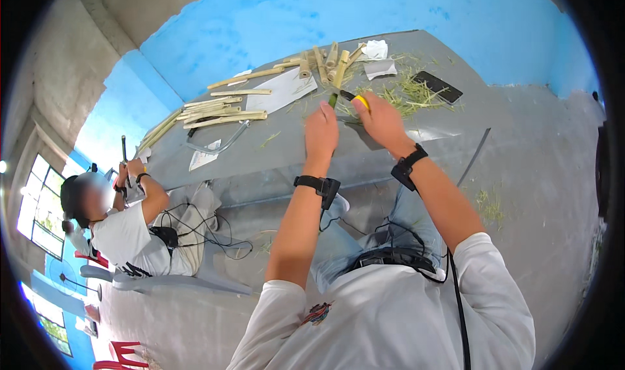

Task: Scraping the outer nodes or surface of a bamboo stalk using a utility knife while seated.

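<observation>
My left hand [321, 128] is closed around a short green bamboo piece [333, 100], whose end sticks up past the thumb. Close on its right, my right hand [383, 121] grips a tool with a yellow and black handle [360, 102], which looks like a knife. Its blade is too small to make out. Both hands are over the grey table [286, 152]. Just beyond them, several cut bamboo tubes [340, 69] are grouped, and green shavings [411, 95] are scattered to the right.
Bamboo sticks [215, 109] are piled left of a white paper sheet [281, 94]. A curved grey-framed tool [228, 142], perhaps a hacksaw, lies nearer. A black phone [439, 87] rests among shavings. At the left, a co-worker [140, 230] sits holding a dark stick, with cables alongside.
</observation>
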A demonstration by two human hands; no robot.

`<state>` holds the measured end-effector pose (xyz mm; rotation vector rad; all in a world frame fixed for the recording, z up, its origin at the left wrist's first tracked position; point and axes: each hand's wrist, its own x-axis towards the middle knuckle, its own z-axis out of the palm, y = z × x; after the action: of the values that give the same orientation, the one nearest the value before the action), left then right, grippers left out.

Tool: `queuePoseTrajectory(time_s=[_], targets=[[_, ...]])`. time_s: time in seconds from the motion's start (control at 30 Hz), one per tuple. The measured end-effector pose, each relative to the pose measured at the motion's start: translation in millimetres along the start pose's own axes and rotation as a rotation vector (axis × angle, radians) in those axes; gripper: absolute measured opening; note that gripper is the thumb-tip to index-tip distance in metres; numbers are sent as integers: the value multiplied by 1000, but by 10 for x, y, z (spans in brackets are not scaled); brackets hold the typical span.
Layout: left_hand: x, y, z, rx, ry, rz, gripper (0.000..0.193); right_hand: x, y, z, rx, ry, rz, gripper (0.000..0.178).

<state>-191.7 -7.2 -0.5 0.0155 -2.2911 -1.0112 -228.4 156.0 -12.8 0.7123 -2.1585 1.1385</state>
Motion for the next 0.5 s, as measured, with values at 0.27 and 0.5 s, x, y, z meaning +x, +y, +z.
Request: queuePoseTrajectory(time_s=[0.27,0.5], targets=[[99,-140,21,-39,-115,-90,66,102,0,-21,-183,-84,130,64],[187,-261,-14,-152,-296,-19,68,72,50,-10,-261,-130,19,67]])
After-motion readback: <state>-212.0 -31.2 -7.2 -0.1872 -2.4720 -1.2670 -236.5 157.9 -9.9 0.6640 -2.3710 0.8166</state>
